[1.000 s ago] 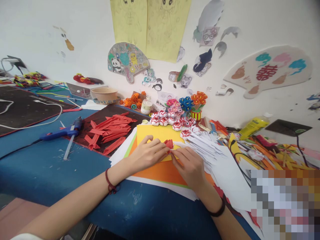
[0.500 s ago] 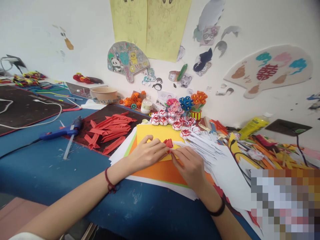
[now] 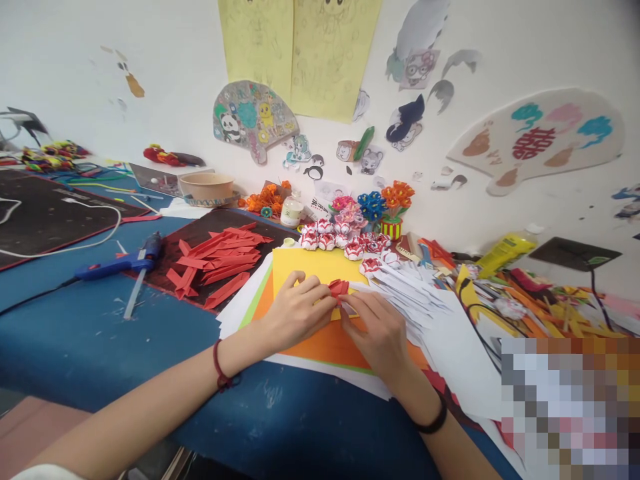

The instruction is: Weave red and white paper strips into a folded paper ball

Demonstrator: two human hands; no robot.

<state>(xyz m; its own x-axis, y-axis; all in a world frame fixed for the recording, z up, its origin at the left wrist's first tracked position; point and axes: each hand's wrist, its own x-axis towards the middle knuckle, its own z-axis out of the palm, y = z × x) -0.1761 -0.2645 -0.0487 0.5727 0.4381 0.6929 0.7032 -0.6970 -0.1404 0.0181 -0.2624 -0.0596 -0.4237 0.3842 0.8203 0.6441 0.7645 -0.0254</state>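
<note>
— At centre frame, on the yellow card sheet (image 3: 310,265): both hands pinching one small red folded paper piece (image 3: 339,287). Left hand (image 3: 295,310) curled, fingertips closed on its left edge; right hand (image 3: 380,330) closed on its right edge.

— Risky from here?

— Probably. Thin paper, sharp creases; too hard a squeeze could crush the folds or tear a corner. Could also slip loose, being so small against two sets of fingertips.

— Anything close enough to catch?

— Just right of the hands, a fan of white paper strips (image 3: 410,293), loose and slick; a sweep of the right wrist would likely scatter them. Left of centre, red paper strips (image 3: 220,257) on a dark mat, long, flat and pointed.

— Further out?

— Left of frame, a blue glue gun (image 3: 120,263) on the blue tabletop (image 3: 90,333), cord trailing. Behind the card, a row of red-and-white paper flowers (image 3: 330,241), rounded and layered.
</note>
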